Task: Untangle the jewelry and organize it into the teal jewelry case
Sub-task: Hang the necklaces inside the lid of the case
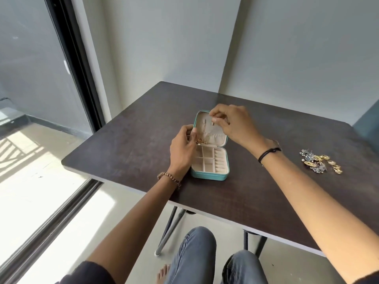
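Note:
The teal jewelry case (209, 177) lies open in the middle of the dark table, its beige lid raised at the far side and its divided tray toward me. My left hand (181, 150) covers the case's left edge, its fingers pinching a thin gold necklace (202, 142) near the hinge. My right hand (230, 125) hovers over the lid and pinches the other end of the fine chain, which is hard to make out. A tangled pile of gold and silver-blue jewelry (321, 163) lies on the table to the right.
The dark table (133, 140) stands in a corner against grey walls. A glass sliding door runs along the left. My knees in jeans show below the table's near edge, between its metal legs.

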The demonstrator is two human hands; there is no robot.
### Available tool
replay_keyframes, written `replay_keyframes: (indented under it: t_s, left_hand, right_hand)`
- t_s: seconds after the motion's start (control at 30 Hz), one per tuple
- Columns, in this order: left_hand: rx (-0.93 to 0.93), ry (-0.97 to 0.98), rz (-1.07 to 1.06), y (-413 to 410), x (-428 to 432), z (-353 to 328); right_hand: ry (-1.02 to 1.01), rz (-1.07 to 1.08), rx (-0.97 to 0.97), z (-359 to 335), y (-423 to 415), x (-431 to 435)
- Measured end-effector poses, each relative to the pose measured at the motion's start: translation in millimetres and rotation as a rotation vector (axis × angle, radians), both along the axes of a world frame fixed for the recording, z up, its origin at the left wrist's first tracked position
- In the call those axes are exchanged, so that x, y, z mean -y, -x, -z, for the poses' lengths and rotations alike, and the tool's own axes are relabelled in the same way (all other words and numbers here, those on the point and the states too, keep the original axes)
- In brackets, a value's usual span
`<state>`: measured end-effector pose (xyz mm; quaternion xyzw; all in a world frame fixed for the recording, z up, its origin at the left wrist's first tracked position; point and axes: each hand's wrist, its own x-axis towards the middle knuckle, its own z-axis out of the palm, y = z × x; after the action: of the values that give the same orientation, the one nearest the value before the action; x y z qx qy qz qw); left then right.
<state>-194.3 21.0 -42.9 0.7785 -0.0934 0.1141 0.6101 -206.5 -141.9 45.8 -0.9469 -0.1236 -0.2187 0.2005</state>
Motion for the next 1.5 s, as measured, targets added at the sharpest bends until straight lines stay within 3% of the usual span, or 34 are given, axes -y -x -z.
replay_keyframes:
  t_s: [0.2,0.5,0.77,1.1,1.5]
  left_hand:
    - [0.009,0.020,0.003,-1.2,0.0,2.1]
    - [0.013,0.031,0.013,-1.8,-0.1,3.4]
    - [0.017,0.043,0.001,-1.2,0.1,3.3]
    - [0.028,0.077,0.000,-0.7,-0.7,1.9]
    - [0.006,0.084,-0.004,0.4,-1.3,0.8]
  right_hand:
    - [0.326,0.107,0.178,9.1,-3.0,-3.8]
    - [0.554,0.096,0.452,19.7,-9.1,-6.8]
    - [0.485,0.116,0.543,25.2,-7.0,-9.6]
    - [0.121,0.264,0.241,-0.9,-8.9,-10.9]
    - [0.073,0.237,0.159,-3.9,-2.5,-10.9]
